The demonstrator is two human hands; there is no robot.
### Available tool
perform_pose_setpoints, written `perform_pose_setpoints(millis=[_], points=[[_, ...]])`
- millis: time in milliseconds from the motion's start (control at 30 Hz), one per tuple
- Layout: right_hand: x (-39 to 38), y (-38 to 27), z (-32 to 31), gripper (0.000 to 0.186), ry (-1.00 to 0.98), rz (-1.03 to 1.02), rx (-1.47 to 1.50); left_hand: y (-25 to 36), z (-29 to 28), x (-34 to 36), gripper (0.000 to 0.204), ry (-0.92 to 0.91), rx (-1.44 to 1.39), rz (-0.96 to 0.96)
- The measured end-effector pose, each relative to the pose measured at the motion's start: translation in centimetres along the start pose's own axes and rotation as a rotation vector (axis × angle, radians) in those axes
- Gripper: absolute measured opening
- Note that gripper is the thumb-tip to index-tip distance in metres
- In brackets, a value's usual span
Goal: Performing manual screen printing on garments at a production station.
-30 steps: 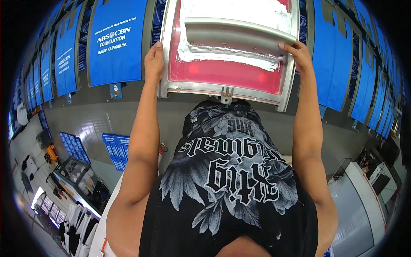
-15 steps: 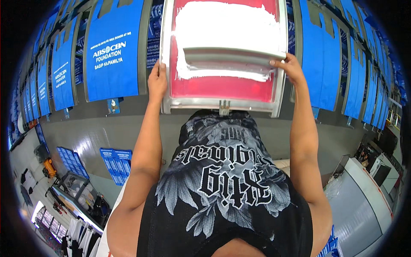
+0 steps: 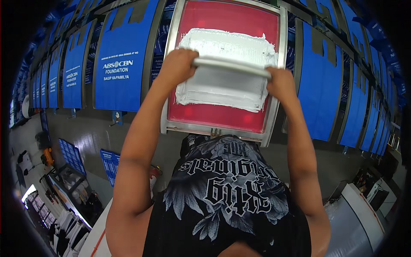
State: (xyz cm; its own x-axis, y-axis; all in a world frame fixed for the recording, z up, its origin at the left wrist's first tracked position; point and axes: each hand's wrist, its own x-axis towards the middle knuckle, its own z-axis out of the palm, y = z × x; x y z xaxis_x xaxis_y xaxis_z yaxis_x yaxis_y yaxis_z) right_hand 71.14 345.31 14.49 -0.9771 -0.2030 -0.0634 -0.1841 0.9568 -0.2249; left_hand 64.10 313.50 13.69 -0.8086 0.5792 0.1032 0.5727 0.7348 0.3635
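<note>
Before me lies a screen-printing frame with metal rims (image 3: 282, 34) and red mesh (image 3: 227, 17). A thick white ink layer (image 3: 222, 45) covers its middle. Both my hands grip a long pale squeegee (image 3: 231, 64) lying across the ink, blurred along its lower side. My left hand (image 3: 180, 66) is closed round the left end, over the frame's left part. My right hand (image 3: 280, 83) is closed round the right end, near the right rim. A small metal bracket (image 3: 215, 132) shows at the frame's near edge, partly behind my black printed shirt.
Rows of boards with blue printed fabric pieces (image 3: 122, 43) (image 3: 317, 85) line both sides of the frame. Below left are stacks of blue pieces (image 3: 109, 167), an orange tool (image 3: 48, 157) and piles of white and dark cloth (image 3: 66, 227). A pale grey-topped table (image 3: 351, 218) stands lower right.
My left hand has left the frame's left edge and now grips the squeegee. My right hand stays on it, wrapped further round. The frame now appears lower in view, with red mesh showing above the ink.
</note>
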Motion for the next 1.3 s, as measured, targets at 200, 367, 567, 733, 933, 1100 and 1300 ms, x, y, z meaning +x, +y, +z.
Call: perform_pose_setpoints(millis=[200,367,567,733,933,1100,1300], points=[[1.6,0.2,6.7,0.027,0.125,-0.046,-0.22,-2.5,6.8,-0.9,0.046,-0.01,0.057,-0.054],[-10.1,-4.4,1.7,0.042,-0.084,-0.003,0.066,4.4,2.0,-11.4,0.04,-0.168,-0.057,-0.099],[-4.3,-2.8,3.2,0.042,-0.098,0.078,-0.042,1.3,5.0,-6.1,0.03,0.007,-0.098,-0.173],[7.8,2.2,0.3,0.037,-0.054,0.06,-0.095,-3.4,3.3,6.6,0.022,-0.07,0.013,-0.222],[-7.5,-5.9,-0.1,0.039,-0.309,0.165,0.019,2.3,2.7,-10.3,0.033,-0.166,-0.083,-0.135],[-3.9,-2.8,3.1,0.037,-0.145,0.132,-0.088,1.1,4.1,-5.1,0.024,-0.165,-0.064,-0.255],[8.5,2.4,-0.1,0.038,-0.235,0.118,-0.097,-3.4,2.2,7.3,0.03,-0.16,0.01,-0.204]])
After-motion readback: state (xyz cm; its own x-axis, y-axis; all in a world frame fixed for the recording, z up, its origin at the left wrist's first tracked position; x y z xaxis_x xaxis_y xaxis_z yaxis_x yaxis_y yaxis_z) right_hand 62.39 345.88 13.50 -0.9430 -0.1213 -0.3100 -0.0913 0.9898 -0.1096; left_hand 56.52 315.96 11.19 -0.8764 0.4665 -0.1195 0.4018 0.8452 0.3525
